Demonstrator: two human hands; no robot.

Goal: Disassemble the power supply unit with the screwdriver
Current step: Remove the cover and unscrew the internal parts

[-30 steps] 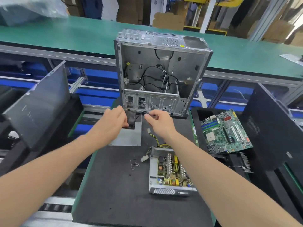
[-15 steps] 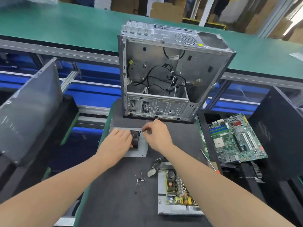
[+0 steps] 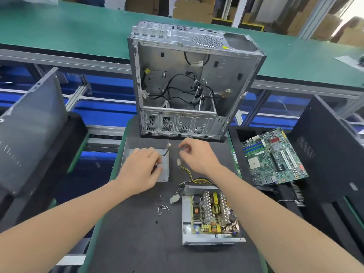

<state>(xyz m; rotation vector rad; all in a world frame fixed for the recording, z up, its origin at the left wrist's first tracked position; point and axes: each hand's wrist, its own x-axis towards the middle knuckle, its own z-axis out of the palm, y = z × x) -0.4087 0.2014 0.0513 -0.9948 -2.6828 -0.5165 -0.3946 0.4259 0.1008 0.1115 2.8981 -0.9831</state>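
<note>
The opened power supply unit [image 3: 210, 215] lies on the black mat, circuit board exposed. Its yellow and black wires run up to a white connector [image 3: 178, 162] beside my right hand. The unit's grey cover plate [image 3: 165, 170] lies flat further back. My left hand [image 3: 143, 170] rests on it, fingers curled round a dark fan that is mostly hidden. A thin black fan lead with a small plug [image 3: 169, 144] sticks out from under that hand. My right hand [image 3: 197, 156] hovers just right of the plug, fingers curled with nothing visible between them. No screwdriver is in view.
An emptied computer case [image 3: 187, 85] stands upright behind the hands. Several loose screws [image 3: 162, 207] and a white plug [image 3: 174, 199] lie left of the unit. A motherboard [image 3: 273, 156] lies in the right bin, against a black panel [image 3: 325, 144]. A grey side panel [image 3: 31, 131] leans at left.
My hands have drawn slightly apart over the cover plate. The fan lead's plug, earlier between them, now stands free beside my right hand.
</note>
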